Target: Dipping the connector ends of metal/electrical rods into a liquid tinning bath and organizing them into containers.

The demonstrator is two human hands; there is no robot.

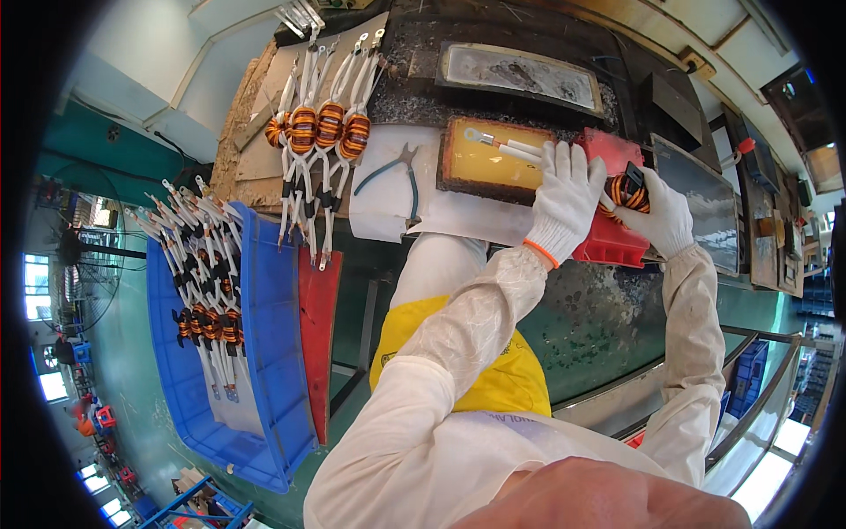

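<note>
In a white glove, my right hand (663,214) grips a toroidal coil (627,194) wound in copper-coloured wire with black bands. My left hand (564,196), gloved with an orange cuff edge, holds the coil's white leads (522,152); its fingers partly hide them. The leads point left over a shallow rectangular pan of yellow material (489,172). A silvery ring terminal (478,137) at their end is above the pan's far left part; whether it touches the yellow surface I cannot tell. Under the coil and both hands lies a red plastic tray (608,242).
Behind the yellow pan is a rectangular pot with a silvery grey surface (520,75). Pliers with teal handles (388,172) lie on white sheeting. Several finished-looking coils (330,128) rest at the left. A blue crate (278,353) holds more coils beside a red board (317,344).
</note>
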